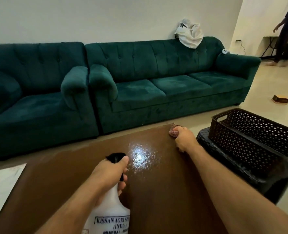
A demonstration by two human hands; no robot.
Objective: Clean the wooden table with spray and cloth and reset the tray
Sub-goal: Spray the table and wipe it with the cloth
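Two hands: left (108,173) grips white plastic bottle (108,211), right (184,139) bunches cloth (173,131)

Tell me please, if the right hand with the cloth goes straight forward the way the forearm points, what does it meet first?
Probably nothing on the table: the right hand, gripping the cloth, is already near the wooden table's far edge. Beyond lies bare floor, then likely the green sofa's base, though depth is unclear.

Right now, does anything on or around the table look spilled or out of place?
Only the wet patch mid-table, likely fresh spray. A small brown object lies loose on the floor by the sofa.
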